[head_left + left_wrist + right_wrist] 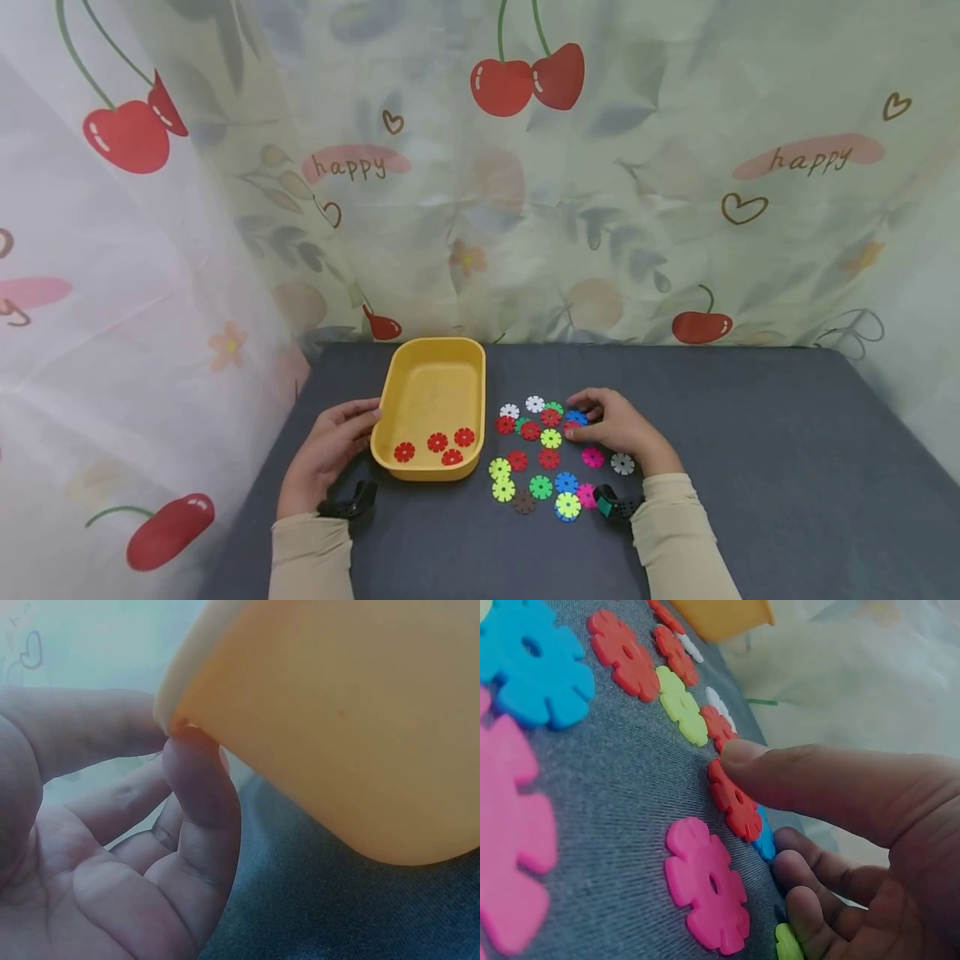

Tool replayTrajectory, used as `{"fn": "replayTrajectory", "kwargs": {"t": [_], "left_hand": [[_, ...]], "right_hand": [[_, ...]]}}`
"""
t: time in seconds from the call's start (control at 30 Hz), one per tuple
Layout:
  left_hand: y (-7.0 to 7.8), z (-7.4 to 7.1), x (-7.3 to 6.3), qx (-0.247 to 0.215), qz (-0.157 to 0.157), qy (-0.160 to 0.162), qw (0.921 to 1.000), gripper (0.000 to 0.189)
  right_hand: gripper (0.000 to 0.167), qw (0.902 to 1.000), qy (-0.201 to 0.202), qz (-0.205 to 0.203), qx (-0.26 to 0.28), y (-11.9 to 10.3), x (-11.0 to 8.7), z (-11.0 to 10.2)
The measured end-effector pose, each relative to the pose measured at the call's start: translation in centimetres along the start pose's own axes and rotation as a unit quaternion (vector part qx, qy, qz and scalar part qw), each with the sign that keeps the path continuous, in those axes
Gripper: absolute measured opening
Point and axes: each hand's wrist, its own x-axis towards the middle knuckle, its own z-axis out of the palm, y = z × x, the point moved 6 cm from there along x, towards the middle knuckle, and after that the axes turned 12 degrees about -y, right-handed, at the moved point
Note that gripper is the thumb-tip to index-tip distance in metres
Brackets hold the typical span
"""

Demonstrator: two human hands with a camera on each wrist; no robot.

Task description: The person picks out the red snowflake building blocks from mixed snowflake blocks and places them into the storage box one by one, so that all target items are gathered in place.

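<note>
My left hand pinches the left rim of a yellow plastic bin; in the left wrist view, its thumb and a finger meet at the lip of the bin wall. Several red notched discs lie in the bin's near end. Over the loose discs to the right is my right hand. Its thumb tip touches the edge of a red disc, which overlaps a blue disc. The other fingers bend near the blue disc, with a gap between them and the thumb.
Loose flower-shaped discs spread right of the bin: a yellow one, a green one, a brown one, a pink one and several others. Dark cloth covers the table; a printed curtain hangs behind it.
</note>
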Motion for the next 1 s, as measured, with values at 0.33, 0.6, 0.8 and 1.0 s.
{"fn": "replayTrajectory", "kwargs": {"t": [0.33,0.6,0.8,1.0], "left_hand": [[-0.03,-0.06,0.07,0.006,-0.004,0.003,1.0,0.048],[-0.21,-0.16,0.08,0.014,-0.013,0.011,0.9998,0.048],[-0.02,-0.05,-0.05,0.016,-0.01,0.006,0.9998,0.049],[0.0,-0.05,-0.01,0.011,-0.009,0.003,0.9999,0.048]], "right_hand": [[0.046,0.9998,0.007,-0.005,-0.02,0.18,0.31,0.19],[0.036,0.9993,0.023,-0.003,-0.029,0.48,0.33,0.25],[0.031,0.9993,0.026,-0.005,-0.025,0.47,0.34,0.26],[0.028,0.9993,0.029,-0.007,-0.02,0.3,0.31,0.11]]}}
